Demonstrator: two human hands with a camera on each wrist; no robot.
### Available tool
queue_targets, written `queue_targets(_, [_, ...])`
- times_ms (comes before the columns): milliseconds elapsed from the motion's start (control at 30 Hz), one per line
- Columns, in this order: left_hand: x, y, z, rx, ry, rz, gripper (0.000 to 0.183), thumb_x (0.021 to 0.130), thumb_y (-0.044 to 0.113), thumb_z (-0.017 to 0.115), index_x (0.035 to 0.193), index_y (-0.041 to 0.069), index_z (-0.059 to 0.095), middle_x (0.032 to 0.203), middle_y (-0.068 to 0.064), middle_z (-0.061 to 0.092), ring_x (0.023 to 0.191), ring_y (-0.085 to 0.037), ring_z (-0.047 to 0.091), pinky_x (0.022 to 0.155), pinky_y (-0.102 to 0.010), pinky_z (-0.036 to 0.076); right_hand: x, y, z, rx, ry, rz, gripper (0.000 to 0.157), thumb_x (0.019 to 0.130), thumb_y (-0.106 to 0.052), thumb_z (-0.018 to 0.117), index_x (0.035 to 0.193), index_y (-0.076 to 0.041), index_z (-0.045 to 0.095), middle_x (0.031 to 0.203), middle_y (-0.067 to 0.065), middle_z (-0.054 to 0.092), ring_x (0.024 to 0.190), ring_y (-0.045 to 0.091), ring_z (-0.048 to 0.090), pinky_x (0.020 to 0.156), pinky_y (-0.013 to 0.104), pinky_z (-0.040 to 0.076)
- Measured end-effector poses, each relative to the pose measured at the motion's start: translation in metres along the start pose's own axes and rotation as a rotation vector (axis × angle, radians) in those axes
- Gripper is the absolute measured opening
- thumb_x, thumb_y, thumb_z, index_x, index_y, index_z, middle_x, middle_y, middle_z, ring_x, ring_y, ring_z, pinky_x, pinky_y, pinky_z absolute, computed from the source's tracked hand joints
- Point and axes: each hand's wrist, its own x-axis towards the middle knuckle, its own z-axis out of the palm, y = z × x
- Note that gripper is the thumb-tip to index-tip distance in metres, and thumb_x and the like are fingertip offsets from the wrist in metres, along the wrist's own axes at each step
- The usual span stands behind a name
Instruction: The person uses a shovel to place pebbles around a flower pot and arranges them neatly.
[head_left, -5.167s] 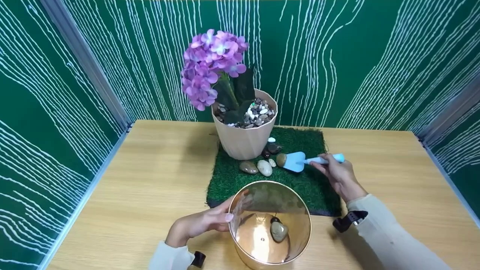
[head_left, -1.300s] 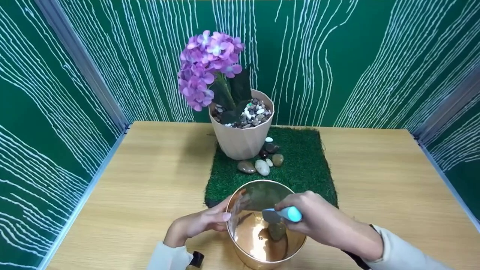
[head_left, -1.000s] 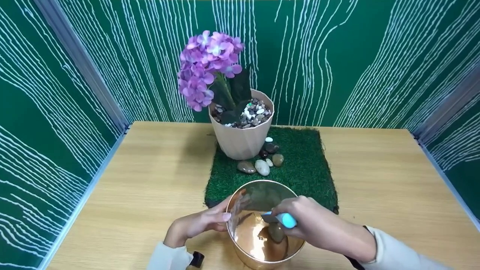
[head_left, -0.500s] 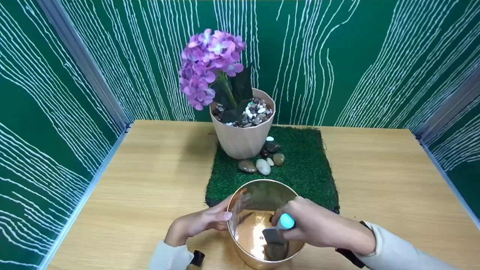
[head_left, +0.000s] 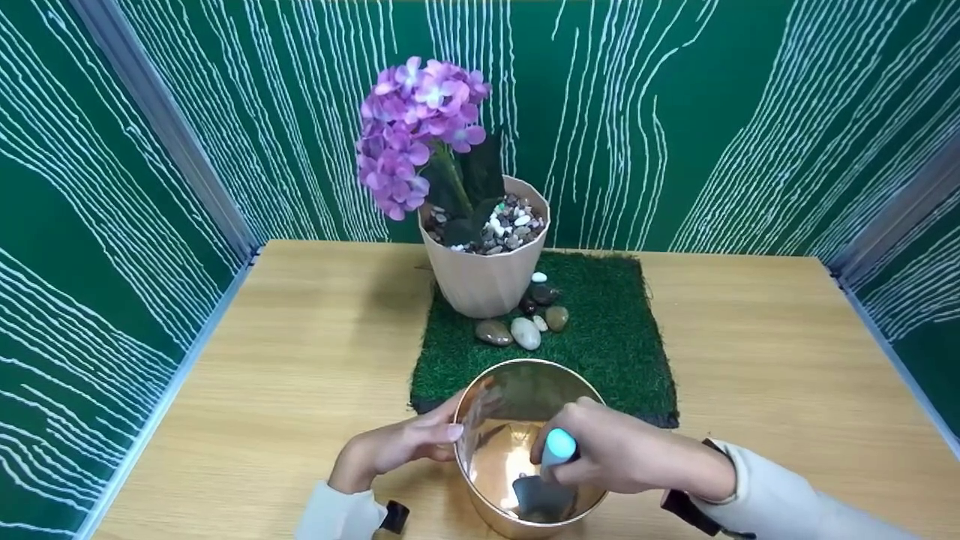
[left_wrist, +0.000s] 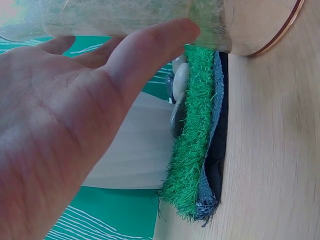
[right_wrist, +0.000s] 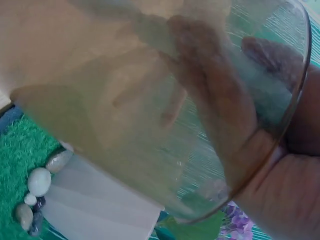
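In the head view, a transparent copper-tinted container (head_left: 499, 517) stands at the front of the table, in front of the grass mat. My left hand (head_left: 405, 444) holds its left side, thumb near the rim and fingers reaching round the far wall. My right hand (head_left: 611, 448) reaches in over the right rim and grips a small blue hand trowel (head_left: 560, 445), handle end up. The trowel's blade (head_left: 541, 499) points down near the container's bottom and hides the stones there. Through the wall in the right wrist view, the right hand's curled fingers (right_wrist: 210, 75) appear.
A white planter (head_left: 484, 285) with a purple flower (head_left: 424, 135) and gravel stands on the green grass mat (head_left: 607, 337). Several pebbles lie beside it, including a white stone (head_left: 526, 334) and a brown stone (head_left: 493, 332). Green patterned panels (head_left: 600, 112) enclose the table.
The trowel carried a brown stone off the mat's right side, then that stone was back by the pebbles. The right hand moved into the container, and the trowel's blade tilted down over the stone inside.
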Motion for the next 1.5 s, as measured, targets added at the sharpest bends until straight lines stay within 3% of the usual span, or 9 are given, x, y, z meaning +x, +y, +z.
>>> queue_targets(300, [0.0, 0.001, 0.0, -0.014, 0.001, -0.009, 0.088, 0.106, 0.055, 0.039, 0.171, 0.017, -0.006, 0.178, -0.021, 0.003, 0.158, -0.048, 0.026, 0.121, -0.062, 0.04, 0.004, 0.001, -0.004, 0.052, -0.033, 0.044, 0.018, 0.086, 0.003, 0.07, 0.098, -0.007, 0.081, 0.093, 0.001, 0.08, 0.078, 0.0, 0.061, 0.073, 0.017, 0.053])
queue_targets(700, [0.001, -0.001, 0.002, 0.011, -0.003, 0.03, 0.081, 0.107, 0.043, 0.036, 0.171, 0.017, -0.006, 0.178, -0.02, 0.001, 0.16, -0.047, 0.025, 0.119, -0.057, 0.042, 0.004, 0.006, -0.009, 0.173, -0.011, -0.007, 0.016, 0.089, 0.003, 0.068, 0.1, 0.003, 0.079, 0.091, 0.011, 0.08, 0.074, 0.0, 0.069, 0.07, 0.018, 0.059])
queue_targets(967, [0.001, -0.003, 0.0, -0.008, -0.015, 0.049, 0.082, 0.108, 0.045, 0.038, 0.171, 0.015, -0.006, 0.179, -0.02, 0.001, 0.161, -0.046, 0.022, 0.122, -0.054, 0.04, 0.003, 0.006, -0.013, 0.311, 0.002, 0.037, 0.017, 0.092, 0.004, 0.064, 0.104, 0.01, 0.075, 0.096, 0.02, 0.078, 0.083, 0.015, 0.078, 0.074, 0.029, 0.065])
queue_targets(1233, [0.001, -0.003, 0.0, -0.008, -0.02, 0.045, 0.085, 0.108, 0.047, 0.039, 0.17, 0.014, -0.009, 0.178, -0.021, -0.001, 0.161, -0.047, 0.022, 0.123, -0.055, 0.039, 0.001, 0.009, -0.021, 0.408, -0.016, 0.038, 0.023, 0.098, 0.003, 0.06, 0.112, 0.016, 0.071, 0.107, 0.031, 0.076, 0.1, 0.036, 0.078, 0.08, 0.035, 0.065])
queue_targets(1500, [0.001, -0.003, 0.001, -0.006, -0.012, 0.045, 0.084, 0.108, 0.046, 0.038, 0.17, 0.014, -0.009, 0.178, -0.021, -0.001, 0.161, -0.047, 0.021, 0.123, -0.057, 0.038, -0.006, 0.017, -0.03, 0.483, -0.012, 0.003, 0.026, 0.101, 0.002, 0.056, 0.116, 0.02, 0.067, 0.115, 0.039, 0.072, 0.099, 0.022, 0.08, 0.084, 0.037, 0.064])
